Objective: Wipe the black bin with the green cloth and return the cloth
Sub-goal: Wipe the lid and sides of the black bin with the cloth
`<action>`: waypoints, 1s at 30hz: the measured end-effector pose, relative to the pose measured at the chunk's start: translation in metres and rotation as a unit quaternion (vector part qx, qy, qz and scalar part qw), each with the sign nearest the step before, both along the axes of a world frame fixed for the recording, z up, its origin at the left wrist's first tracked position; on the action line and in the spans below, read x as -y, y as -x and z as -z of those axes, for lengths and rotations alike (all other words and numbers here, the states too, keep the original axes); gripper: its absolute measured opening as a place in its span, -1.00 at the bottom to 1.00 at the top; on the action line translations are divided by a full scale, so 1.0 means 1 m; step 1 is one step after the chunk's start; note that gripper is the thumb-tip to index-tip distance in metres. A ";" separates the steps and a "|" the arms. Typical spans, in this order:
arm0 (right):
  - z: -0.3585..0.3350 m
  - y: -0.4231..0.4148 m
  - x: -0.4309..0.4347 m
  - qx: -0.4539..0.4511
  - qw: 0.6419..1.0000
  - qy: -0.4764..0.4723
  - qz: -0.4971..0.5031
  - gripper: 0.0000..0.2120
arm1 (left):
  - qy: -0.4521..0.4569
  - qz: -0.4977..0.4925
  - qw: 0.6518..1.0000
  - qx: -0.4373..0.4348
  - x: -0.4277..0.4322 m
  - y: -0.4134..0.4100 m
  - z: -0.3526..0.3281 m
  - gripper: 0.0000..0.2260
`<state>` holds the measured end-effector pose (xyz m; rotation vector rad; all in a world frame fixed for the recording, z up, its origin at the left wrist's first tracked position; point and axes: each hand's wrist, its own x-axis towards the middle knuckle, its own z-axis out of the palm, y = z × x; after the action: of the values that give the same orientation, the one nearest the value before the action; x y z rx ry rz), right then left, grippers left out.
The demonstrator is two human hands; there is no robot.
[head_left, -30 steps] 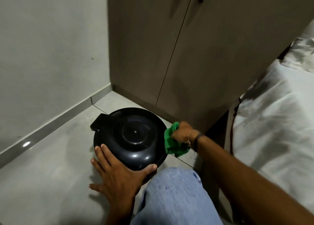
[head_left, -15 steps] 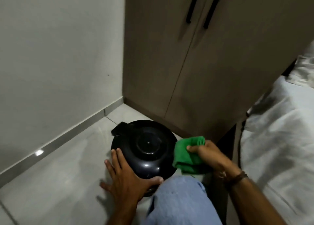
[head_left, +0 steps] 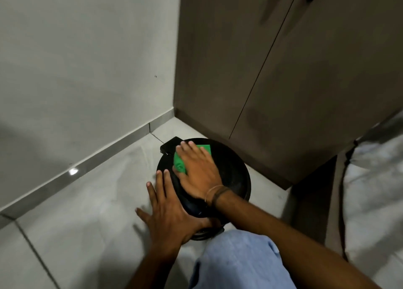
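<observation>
The round black bin [head_left: 234, 176] stands on the floor in the corner beside the wardrobe. My right hand [head_left: 199, 172] lies flat on its lid, pressing the green cloth [head_left: 180, 166] against it; the cloth shows at my fingertips and along the left side of my palm. My left hand [head_left: 169, 212] grips the near left side of the bin, fingers spread against its wall. Most of the lid is hidden under my right hand.
A brown wardrobe [head_left: 283, 70] with two doors rises right behind the bin. A grey wall [head_left: 76, 70] and skirting close the left side. A bed with white sheets [head_left: 375, 179] is at the right. My knee in light blue trousers [head_left: 237, 264] is near the bin.
My right hand carried the green cloth from the bin's right side up onto the lid and flattened it there. My left hand stayed on the bin's near side.
</observation>
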<state>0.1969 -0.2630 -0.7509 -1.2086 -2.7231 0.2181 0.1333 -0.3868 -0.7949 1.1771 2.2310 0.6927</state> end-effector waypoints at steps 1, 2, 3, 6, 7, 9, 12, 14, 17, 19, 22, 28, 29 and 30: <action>0.003 -0.007 0.015 -0.005 0.999 0.010 -0.031 -0.36 | -0.006 -0.007 1.000 -0.008 0.000 0.000 0.001 0.58; 0.005 -0.023 0.030 -0.007 0.998 0.021 -0.055 -0.35 | -0.015 -0.014 1.000 -0.015 0.000 -0.002 0.003 0.52; 0.007 -0.043 0.042 -0.007 0.997 0.022 -0.069 -0.34 | -0.027 -0.020 0.999 -0.021 0.000 -0.004 0.004 0.46; 0.013 -0.110 0.053 -0.011 0.999 0.003 -0.037 -0.34 | -0.025 -0.026 0.999 -0.018 0.001 -0.004 0.003 0.55; 0.013 -0.124 0.044 -0.016 1.000 0.001 -0.005 -0.33 | -0.016 -0.019 1.000 -0.005 0.001 -0.004 0.002 0.62; 0.006 -0.122 0.016 -0.019 0.998 0.012 0.063 -0.33 | -0.007 -0.008 1.000 0.008 0.003 -0.003 0.001 0.68; -0.006 -0.057 -0.018 -0.001 0.994 0.007 0.105 -0.34 | -0.003 0.005 1.000 0.002 0.004 -0.004 -0.001 0.68; -0.004 -0.017 -0.011 -0.003 0.998 0.001 0.058 -0.32 | -0.005 -0.003 1.000 -0.004 0.003 0.001 -0.002 0.64; 0.010 -0.037 0.041 -0.007 0.999 -0.002 -0.044 -0.30 | -0.029 -0.012 0.999 -0.021 0.000 0.000 0.000 0.39; 0.018 -0.085 0.065 -0.008 0.998 -0.020 -0.062 -0.32 | -0.032 -0.022 0.999 -0.027 0.001 -0.003 0.001 0.37; 0.020 -0.134 0.051 -0.034 0.999 0.009 0.004 -0.31 | -0.003 -0.012 1.000 0.006 0.002 -0.003 -0.003 0.63; -0.010 -0.025 -0.042 -0.034 0.993 0.018 0.108 -0.41 | -0.002 0.009 1.000 0.018 0.004 0.000 -0.007 0.66; -0.009 -0.001 -0.041 -0.017 0.997 0.011 0.069 -0.41 | -0.002 0.007 1.000 0.017 0.003 0.000 -0.008 0.65; -0.006 0.014 -0.031 -0.002 1.000 0.002 0.020 -0.41 | -0.002 0.006 1.000 0.016 0.003 0.000 -0.009 0.63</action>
<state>0.1827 -0.2322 -0.7449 -1.2606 -2.6938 0.2203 0.1338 -0.3899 -0.7859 1.1724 2.1954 0.7067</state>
